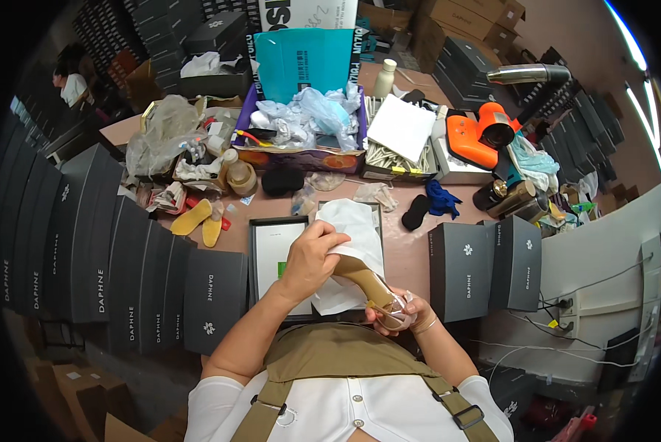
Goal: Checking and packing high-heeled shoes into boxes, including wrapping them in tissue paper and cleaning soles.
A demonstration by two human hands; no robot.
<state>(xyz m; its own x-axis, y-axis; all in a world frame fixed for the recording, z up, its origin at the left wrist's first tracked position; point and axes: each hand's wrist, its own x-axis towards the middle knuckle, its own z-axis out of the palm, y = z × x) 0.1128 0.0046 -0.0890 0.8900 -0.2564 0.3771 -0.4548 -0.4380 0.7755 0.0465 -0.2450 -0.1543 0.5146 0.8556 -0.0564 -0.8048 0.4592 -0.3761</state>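
A high-heeled or flat shoe, its heel hidden, lies slanted in front of my chest; it has a tan insole and a see-through toe strap. My right hand is closed around its toe end. At the other end my left hand pinches white tissue paper, which covers the back of the shoe. Under both hands sits an open grey shoebox lined with white. More white paper hangs down below the shoe, over the box.
Closed grey shoeboxes stand in a row on the left and a pair on the right. Beyond are yellow insoles, black pads, a purple box of crumpled plastic, an orange device and a blue cloth.
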